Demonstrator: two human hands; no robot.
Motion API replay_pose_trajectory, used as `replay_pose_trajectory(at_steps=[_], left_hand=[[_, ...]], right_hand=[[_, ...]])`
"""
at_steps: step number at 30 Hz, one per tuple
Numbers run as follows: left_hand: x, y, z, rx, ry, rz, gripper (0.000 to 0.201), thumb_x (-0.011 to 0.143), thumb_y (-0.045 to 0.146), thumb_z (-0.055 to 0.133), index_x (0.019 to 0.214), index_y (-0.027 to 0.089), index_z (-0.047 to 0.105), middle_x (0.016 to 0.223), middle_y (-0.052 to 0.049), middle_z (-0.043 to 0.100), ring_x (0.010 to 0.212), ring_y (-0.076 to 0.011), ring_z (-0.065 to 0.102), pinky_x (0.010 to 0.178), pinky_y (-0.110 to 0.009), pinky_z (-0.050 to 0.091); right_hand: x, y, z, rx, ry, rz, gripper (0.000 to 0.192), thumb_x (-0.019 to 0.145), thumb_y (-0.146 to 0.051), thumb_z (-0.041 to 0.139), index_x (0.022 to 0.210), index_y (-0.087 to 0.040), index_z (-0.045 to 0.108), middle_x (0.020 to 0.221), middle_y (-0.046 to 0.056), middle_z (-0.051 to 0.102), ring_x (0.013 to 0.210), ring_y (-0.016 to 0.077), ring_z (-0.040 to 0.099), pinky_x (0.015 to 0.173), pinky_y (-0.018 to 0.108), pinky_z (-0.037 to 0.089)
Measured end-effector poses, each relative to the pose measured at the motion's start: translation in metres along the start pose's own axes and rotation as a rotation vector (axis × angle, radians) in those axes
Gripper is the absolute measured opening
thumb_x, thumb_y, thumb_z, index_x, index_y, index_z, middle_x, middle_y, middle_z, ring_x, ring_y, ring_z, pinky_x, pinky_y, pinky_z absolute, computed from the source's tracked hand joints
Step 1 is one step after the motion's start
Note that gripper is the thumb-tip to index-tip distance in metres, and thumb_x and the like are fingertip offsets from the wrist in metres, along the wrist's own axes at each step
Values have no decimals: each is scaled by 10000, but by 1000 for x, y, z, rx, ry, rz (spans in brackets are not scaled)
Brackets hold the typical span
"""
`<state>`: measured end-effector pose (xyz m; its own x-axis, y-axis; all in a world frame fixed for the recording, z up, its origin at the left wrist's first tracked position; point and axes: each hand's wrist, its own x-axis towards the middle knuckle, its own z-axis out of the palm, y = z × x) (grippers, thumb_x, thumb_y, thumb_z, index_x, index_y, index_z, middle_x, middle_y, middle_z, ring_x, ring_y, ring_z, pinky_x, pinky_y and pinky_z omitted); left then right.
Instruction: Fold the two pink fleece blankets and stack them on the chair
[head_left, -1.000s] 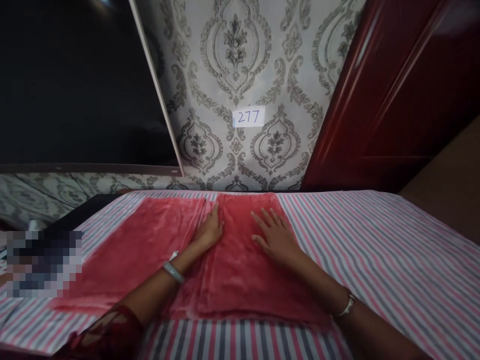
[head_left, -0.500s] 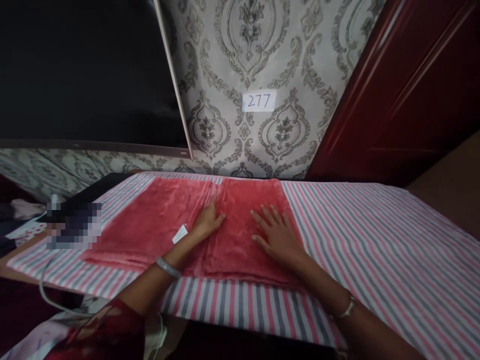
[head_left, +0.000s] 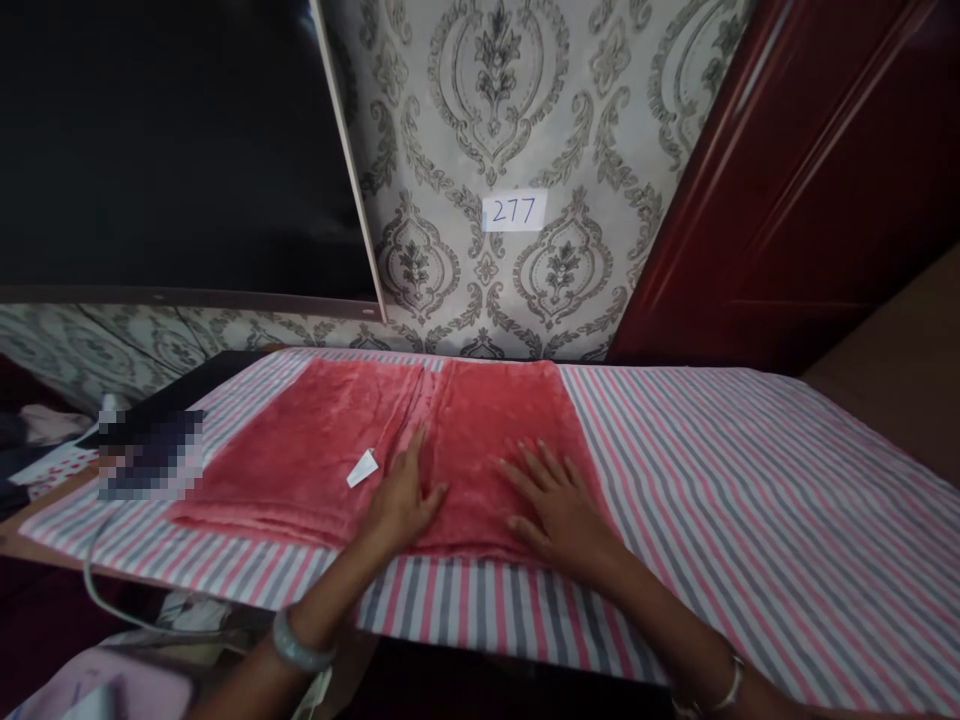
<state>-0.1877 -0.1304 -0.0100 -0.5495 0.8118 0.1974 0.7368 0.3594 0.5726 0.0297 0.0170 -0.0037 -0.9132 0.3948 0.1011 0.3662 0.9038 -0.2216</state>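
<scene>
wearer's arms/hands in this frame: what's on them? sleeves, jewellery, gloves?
Both hands are bare, no gloves. The left hand has a thick pale silvery bangle at the wrist. The right hand has a thinner metallic bracelet at the wrist. Both forearms are uncovered as far as the picture shows; no sleeve cuff is clearly visible.

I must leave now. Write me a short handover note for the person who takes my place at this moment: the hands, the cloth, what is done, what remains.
Left hand: open, flat on the red cloth, near its front edge beside the middle fold.
Right hand: open, fingers spread, flat on the folded right part of the cloth.
Cloth: lies on the striped cover; its right part is folded over, its left part is a single spread layer. A small white tag shows just left of the left hand.
Done: one fold laid, both palms pressing it.
Left: probably further folds; the left part lies unfolded.
</scene>
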Motion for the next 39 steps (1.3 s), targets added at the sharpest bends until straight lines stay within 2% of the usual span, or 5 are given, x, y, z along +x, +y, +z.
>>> replay_pose_trajectory(at_steps=[8,12,24,33,39], left_hand=[[-21,-1,2,-42,-1,-98,659,857,174,443,1505,174,322,1360,-137,625,1121,-259,666,962,-393,515],[-30,-4,-8,-78,167,-62,280,855,299,495,1104,187,557,1066,-108,693,969,-241,672,861,-385,534],[-39,2,-12,-53,98,-144,176,798,226,453,626,245,421,605,8,529,604,-156,529,609,-289,416],[-45,-7,-15,-20,57,-147,85,799,197,445,730,245,458,677,-7,605,655,-178,609,640,-300,469],[-21,29,-32,191,92,16,452,879,212,450,1324,213,531,1314,-128,628,1191,-260,609,1014,-410,466]], right_hand=[[-13,-3,16,25,-43,-24,651,960,-539,512,1553,-349,322,1656,64,194,1519,347,126,1182,636,159],[-16,-4,1,110,86,-62,461,976,-401,503,1409,-253,550,1529,106,446,1426,315,357,1147,552,314],[-13,-36,22,229,335,-244,285,1005,-165,406,936,-185,683,888,76,642,824,214,592,751,365,496],[-15,-42,16,317,182,-203,249,962,-135,432,893,-207,660,882,42,658,836,197,607,745,331,507],[14,3,-36,138,293,-52,363,986,-308,423,1252,-176,632,1197,128,670,1101,275,618,935,416,497]])
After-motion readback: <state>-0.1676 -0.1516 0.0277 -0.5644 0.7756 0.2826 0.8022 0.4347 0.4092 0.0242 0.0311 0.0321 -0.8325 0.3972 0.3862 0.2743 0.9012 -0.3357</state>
